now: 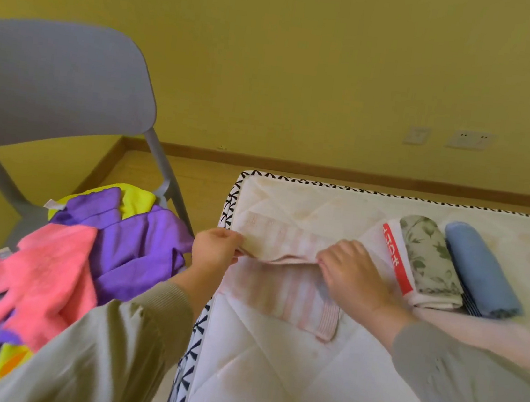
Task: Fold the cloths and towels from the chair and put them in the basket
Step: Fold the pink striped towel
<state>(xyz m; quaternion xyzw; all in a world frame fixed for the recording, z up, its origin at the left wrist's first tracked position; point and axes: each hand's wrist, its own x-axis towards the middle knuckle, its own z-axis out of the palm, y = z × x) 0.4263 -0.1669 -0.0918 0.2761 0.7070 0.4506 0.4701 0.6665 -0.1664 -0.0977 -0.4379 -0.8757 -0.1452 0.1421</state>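
1. We see the pale pink striped towel (pixel 293 284) lying on the white quilted mattress (pixel 269 368).
2. Our left hand (pixel 214 251) pinches its left fold edge.
3. Our right hand (pixel 351 275) grips the fold's right part.

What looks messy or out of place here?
Only the chair: pink cloth, purple cloth and yellow cloth lie crumpled in a heap. The folded towels sit in a neat row beside the striped towel the left hand and right hand hold.

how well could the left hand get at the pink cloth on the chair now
Probably yes: the pink cloth lies atop the pile on that side, nothing over it. But the left hand is pinching the striped towel and must let go first.
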